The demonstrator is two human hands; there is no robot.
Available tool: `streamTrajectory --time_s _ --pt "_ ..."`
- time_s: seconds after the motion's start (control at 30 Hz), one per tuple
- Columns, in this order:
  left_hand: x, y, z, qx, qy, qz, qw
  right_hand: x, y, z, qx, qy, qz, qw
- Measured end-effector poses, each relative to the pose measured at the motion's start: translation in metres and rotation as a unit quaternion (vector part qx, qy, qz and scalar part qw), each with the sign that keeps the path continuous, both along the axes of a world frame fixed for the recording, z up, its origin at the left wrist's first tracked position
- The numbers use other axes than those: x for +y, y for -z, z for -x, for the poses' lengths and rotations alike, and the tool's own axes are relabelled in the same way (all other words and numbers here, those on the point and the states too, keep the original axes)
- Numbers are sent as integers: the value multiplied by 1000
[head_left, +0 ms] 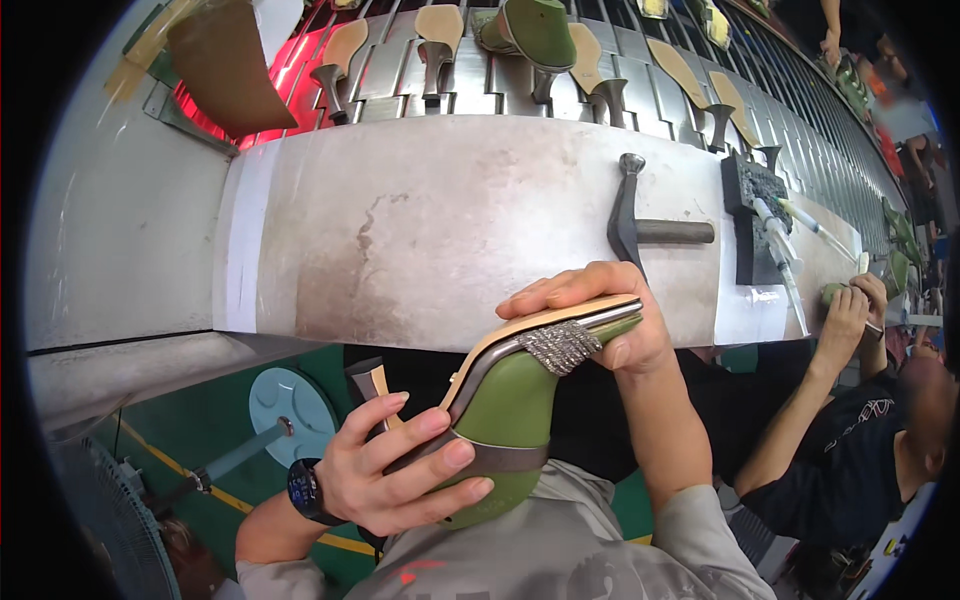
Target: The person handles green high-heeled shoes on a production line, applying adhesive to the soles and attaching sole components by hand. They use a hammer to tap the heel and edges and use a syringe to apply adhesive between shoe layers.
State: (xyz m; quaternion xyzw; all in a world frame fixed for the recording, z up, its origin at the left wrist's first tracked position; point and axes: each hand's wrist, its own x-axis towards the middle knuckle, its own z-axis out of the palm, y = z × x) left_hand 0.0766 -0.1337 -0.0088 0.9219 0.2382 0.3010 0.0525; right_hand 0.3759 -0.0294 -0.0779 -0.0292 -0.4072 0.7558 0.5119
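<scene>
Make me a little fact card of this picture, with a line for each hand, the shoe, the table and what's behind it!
Left hand: holds the heel end of the green shoe
Right hand: holds its toe end
Shoe: tan sole facing away from the wearer, sparkly band near the toe
Table: hammer; black block with syringes against it
Behind table: tan heeled soles on metal slats
Nearby, right: another person's hand
</scene>
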Motion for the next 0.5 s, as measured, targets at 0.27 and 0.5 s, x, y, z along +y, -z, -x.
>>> streamTrajectory --time_s 0.27,0.5 --pt "6 -16 2 34 23 12 999 -1 1 -1 -15 24 -6 1000" --pt "10 -22 5 43 15 4 999 0 1 2 13 5 -7 1000"
